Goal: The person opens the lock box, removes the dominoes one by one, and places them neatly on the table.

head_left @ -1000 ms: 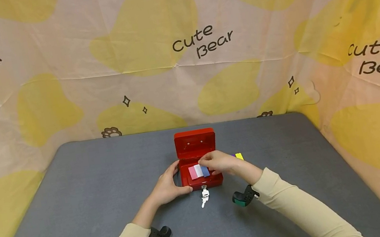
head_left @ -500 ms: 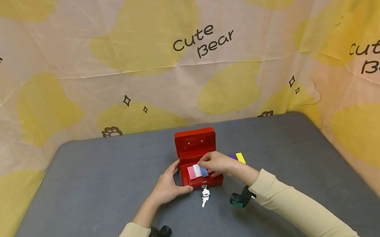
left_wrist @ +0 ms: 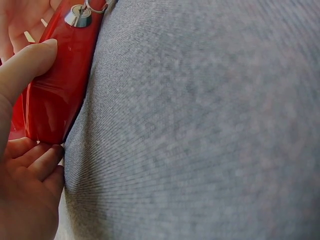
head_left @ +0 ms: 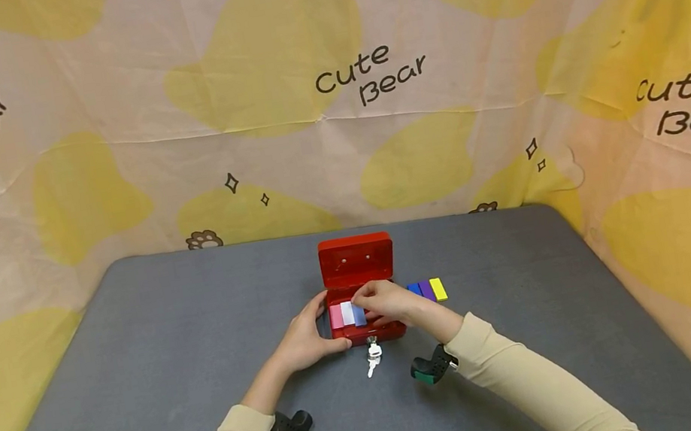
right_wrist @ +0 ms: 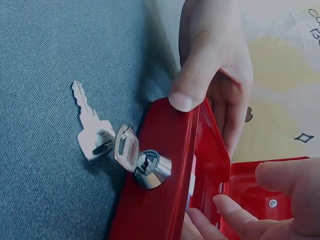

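Observation:
A small red metal cash box stands on the table with its lid raised. My left hand grips its left end, thumb on the front wall and fingers round the side. Inside lie a pink strip, a white strip and a blue-grey strip, side by side against the left wall. My right hand reaches in from the right, fingertips at the blue-grey strip. In the right wrist view, thumb and fingers stand apart, their contact with the strip partly hidden by the box front.
Two keys on a ring hang at the front lock, one inserted. Right of the box lie a blue strip, a purple strip and a yellow strip. A printed cloth rises behind the grey table.
My right hand has moved left inside the box, and the three strips have slid left with it and straightened. The strips outside have come into fuller view. My left hand stays on the box.

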`<state>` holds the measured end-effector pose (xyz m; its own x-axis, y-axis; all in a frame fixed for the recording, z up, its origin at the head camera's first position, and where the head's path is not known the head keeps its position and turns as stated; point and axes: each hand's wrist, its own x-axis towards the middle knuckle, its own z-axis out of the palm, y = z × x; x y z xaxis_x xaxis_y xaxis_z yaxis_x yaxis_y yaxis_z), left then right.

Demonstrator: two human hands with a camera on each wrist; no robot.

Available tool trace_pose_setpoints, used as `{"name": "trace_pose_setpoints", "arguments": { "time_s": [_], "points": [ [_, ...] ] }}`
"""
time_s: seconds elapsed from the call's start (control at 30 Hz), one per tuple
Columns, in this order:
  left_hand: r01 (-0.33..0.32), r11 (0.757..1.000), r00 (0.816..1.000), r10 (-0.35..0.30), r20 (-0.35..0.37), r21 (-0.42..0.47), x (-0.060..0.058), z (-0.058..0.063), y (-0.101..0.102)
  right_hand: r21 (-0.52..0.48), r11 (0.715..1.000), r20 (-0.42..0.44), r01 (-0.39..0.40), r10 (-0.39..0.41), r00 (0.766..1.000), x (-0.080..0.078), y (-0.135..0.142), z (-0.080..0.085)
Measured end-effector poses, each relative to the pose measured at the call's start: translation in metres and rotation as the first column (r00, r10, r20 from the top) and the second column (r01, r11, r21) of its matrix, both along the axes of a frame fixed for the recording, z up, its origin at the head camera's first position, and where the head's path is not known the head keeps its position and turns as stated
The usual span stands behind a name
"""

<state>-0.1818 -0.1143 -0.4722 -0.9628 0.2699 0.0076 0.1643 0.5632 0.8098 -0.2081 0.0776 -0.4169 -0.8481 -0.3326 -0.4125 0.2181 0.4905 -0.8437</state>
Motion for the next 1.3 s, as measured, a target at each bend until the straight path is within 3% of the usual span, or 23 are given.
{"name": "trace_pose_setpoints", "arguments": {
  "time_s": [0.4,0.63,0.8,0.97,1.3],
  "points": [
    [-0.004,1.000,1.000,0.004,0.000,-0.004,0.001,0.001,0.000,0.025,1.000,-0.042,0.013,-0.012,0.999,0.001,-0.003,0.001],
    [-0.005,1.000,1.000,0.004,-0.005,-0.021,0.001,0.000,0.000,0.123,0.992,-0.179,-0.024,0.046,0.983,0.000,-0.004,-0.001],
    [-0.006,1.000,1.000,0.006,-0.002,-0.019,0.001,0.001,0.000,0.178,0.980,-0.335,-0.087,0.144,0.931,-0.001,-0.006,-0.004],
    [-0.002,1.000,1.000,0.002,-0.004,-0.013,0.001,0.002,0.000,0.208,0.968,-0.420,-0.143,0.220,0.880,-0.005,-0.006,-0.008],
    [-0.005,1.000,1.000,0.005,0.000,-0.018,0.000,0.000,-0.001,0.311,0.917,-0.563,-0.249,0.389,0.729,-0.011,-0.009,-0.017]
  ]
}}
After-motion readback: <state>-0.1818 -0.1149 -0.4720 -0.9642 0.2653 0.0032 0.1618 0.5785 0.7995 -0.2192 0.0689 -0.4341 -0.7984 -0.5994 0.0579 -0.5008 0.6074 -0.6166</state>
